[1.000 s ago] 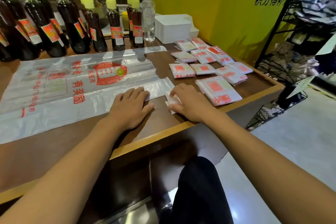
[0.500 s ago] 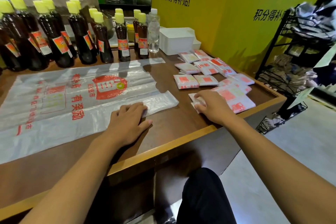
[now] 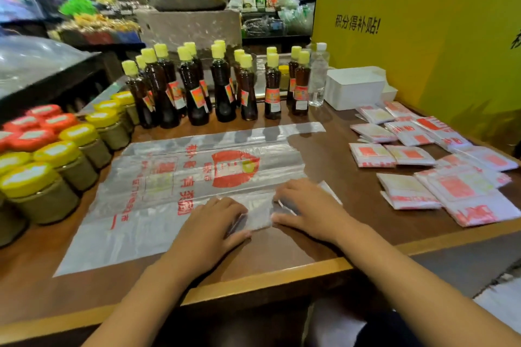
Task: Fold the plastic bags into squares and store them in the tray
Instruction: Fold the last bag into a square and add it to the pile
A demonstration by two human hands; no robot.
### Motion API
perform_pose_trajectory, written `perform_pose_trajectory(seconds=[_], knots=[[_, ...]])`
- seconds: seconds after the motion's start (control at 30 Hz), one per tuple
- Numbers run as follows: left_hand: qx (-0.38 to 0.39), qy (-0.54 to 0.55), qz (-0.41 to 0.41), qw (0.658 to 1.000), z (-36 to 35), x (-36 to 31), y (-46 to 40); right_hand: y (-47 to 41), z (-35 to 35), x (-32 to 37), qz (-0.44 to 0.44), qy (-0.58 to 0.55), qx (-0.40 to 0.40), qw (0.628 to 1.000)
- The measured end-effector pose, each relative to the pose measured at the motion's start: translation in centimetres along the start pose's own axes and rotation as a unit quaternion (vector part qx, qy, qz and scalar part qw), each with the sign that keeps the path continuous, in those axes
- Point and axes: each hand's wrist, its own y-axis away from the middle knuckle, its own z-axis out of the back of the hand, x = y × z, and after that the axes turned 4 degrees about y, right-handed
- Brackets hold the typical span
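Observation:
A large clear plastic bag (image 3: 180,177) with red print lies flat across the wooden table (image 3: 282,270). My left hand (image 3: 210,224) rests palm down on the bag's near right part, fingers curled at its edge. Beside it, my right hand (image 3: 307,210) lies on the bag's right end, fingertips on the plastic. Several folded bag squares (image 3: 406,191) sit in rows to the right. A white tray (image 3: 353,89) stands at the back right against the yellow wall.
Dark bottles with yellow caps (image 3: 197,87) line the back of the table, next to a clear water bottle (image 3: 318,76). Jars with yellow and red lids (image 3: 50,160) crowd the left side. The table's front edge runs just below my wrists.
My right hand left a folded square beside the other squares and came back left onto the flat bag. The left hand stayed on the bag. The camera tilted up and left.

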Motion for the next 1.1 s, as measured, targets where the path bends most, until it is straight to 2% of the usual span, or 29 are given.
perform_pose_trajectory(seconds=[0.2, 0.4, 0.7, 0.8, 1.0, 1.1], knots=[[-0.043, -0.033, -0.013, 0.998, 0.6, -0.7, 0.5, 0.4, -0.2, 0.4, 0.018, 0.009, -0.04, 0.999], [-0.078, -0.02, 0.042, 0.996, 0.5, -1.3, 0.5, 1.5, 0.1, 1.0, 0.01, 0.002, -0.026, 1.0], [-0.129, 0.054, 0.12, 0.983, -0.1, -0.2, 0.7, 2.2, 0.3, 0.1, -0.09, -0.076, -0.048, 0.992], [-0.139, 0.091, 0.13, 0.977, -0.4, 0.3, 0.7, 2.6, 0.5, -1.0, -0.156, -0.163, -0.068, 0.972], [-0.145, 0.134, 0.138, 0.971, -0.6, 0.8, 0.8, 2.9, 0.9, -1.9, -0.253, -0.322, -0.159, 0.899], [-0.129, 0.145, 0.132, 0.972, -0.7, 1.1, 1.0, 3.2, 1.0, -1.9, -0.24, -0.322, -0.086, 0.912]])
